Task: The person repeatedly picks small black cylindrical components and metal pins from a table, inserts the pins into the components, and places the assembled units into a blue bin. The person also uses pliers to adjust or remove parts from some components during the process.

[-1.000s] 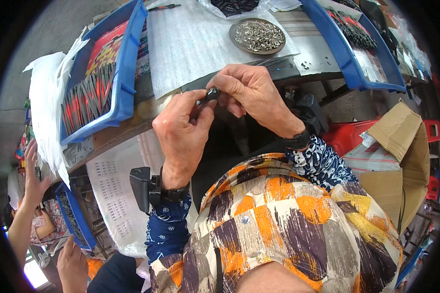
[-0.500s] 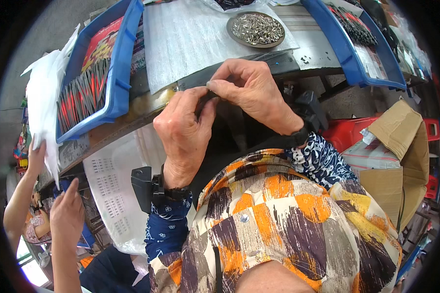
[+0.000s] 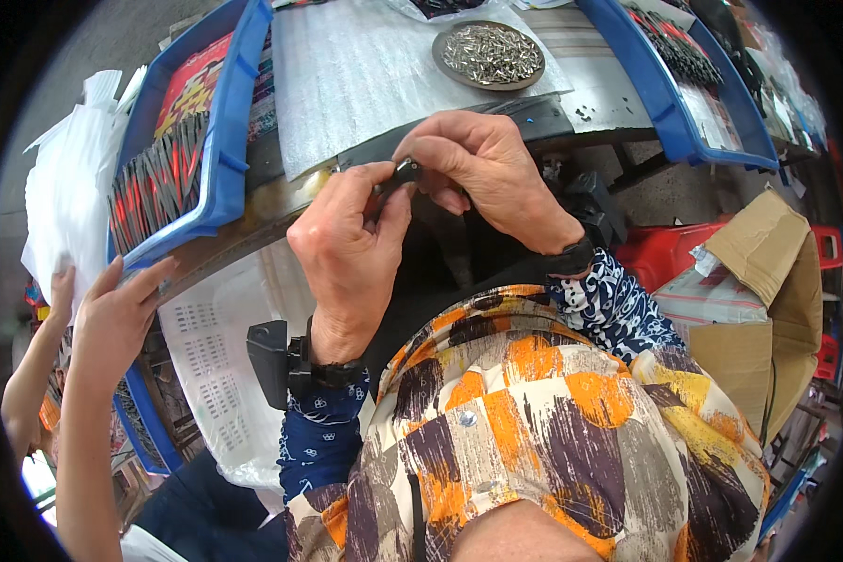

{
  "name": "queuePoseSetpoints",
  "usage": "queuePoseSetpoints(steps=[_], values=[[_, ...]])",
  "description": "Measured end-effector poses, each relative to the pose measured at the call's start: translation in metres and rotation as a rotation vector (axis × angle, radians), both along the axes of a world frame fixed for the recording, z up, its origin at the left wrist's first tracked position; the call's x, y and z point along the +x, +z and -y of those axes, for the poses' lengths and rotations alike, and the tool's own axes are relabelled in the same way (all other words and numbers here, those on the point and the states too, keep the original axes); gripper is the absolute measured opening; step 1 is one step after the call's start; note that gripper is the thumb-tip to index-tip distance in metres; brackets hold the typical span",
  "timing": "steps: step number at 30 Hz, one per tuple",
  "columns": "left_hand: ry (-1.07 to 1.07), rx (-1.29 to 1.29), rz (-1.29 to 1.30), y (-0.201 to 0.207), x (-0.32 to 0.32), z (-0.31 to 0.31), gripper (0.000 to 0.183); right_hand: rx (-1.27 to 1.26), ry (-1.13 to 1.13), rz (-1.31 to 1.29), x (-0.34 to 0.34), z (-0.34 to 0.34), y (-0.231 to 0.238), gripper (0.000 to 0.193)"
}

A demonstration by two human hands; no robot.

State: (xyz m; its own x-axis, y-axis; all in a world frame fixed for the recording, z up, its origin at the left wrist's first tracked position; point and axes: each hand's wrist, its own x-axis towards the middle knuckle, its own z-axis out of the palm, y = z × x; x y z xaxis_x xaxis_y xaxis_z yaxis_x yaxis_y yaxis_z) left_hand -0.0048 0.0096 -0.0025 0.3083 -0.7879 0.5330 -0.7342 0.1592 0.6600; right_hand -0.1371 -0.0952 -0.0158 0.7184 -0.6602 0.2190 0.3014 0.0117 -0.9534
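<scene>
My left hand (image 3: 351, 248) is closed around a small black piece (image 3: 384, 190) with a shiny silver end, its thumb and forefinger pinching it. My right hand (image 3: 492, 178) is curled at that silver end, thumb and forefinger close together; whether anything sits between its fingertips is hidden. Both hands are in front of the bench edge. Beyond them stands a round dish (image 3: 508, 87) of many small silver metal pieces, resting on a white foam sheet (image 3: 342, 84).
At left, a blue tray (image 3: 229, 178) holds black-and-red slender items (image 3: 164, 187); another blue tray (image 3: 660, 112) stands at right. A co-worker's hands (image 3: 112, 314) hold white sheets (image 3: 75, 187) at far left. An open cardboard box (image 3: 796, 318) and red stool (image 3: 660, 248) are to my right.
My right fingers have shifted on the black piece, and its silver end now shows. The co-worker's near hand has moved up toward the left tray, and the white sheets have shifted.
</scene>
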Motion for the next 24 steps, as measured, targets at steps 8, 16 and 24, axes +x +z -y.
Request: queuePoseSetpoints(steps=[8, 16, 24], values=[[-0.04, 0.048, -0.154, 0.002, 0.001, 0.0, 0.017, -0.049, -0.069, 0.045, 0.004, -0.003, -0.003, 0.019], [-0.04, 0.078, -0.063, 0.005, 0.003, -0.002, 0.015, 0.049, -0.018, -0.012, 0.002, -0.001, -0.002, 0.02], [0.301, -0.083, 0.394, 0.012, 0.063, -0.001, 0.017, -0.093, -0.077, -0.115, 0.009, -0.003, 0.007, 0.024]])
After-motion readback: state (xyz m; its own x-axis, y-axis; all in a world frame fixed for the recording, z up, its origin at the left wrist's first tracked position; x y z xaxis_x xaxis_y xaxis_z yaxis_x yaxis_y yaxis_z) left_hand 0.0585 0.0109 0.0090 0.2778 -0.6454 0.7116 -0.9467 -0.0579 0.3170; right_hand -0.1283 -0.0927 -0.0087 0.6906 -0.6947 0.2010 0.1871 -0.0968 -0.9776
